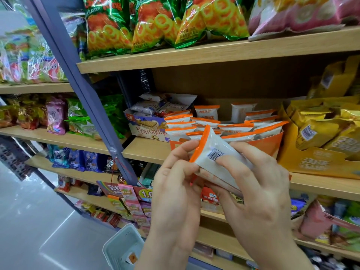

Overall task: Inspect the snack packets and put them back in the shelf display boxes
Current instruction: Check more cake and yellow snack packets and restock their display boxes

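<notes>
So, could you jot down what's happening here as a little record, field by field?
Place: shop shelf of snacks
Held item: white packet with orange edge, barcode showing
Left hand: pinches the packet's orange edge
Right hand: grips the packet's body
Home box: orange display box just behind, holding matching packets
Neighbours: purple wafer box on its left, yellow box on its right
Low down: pale basket

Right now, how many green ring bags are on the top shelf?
3, side by side: left bag, middle bag, right bag. More may hide behind.
</notes>
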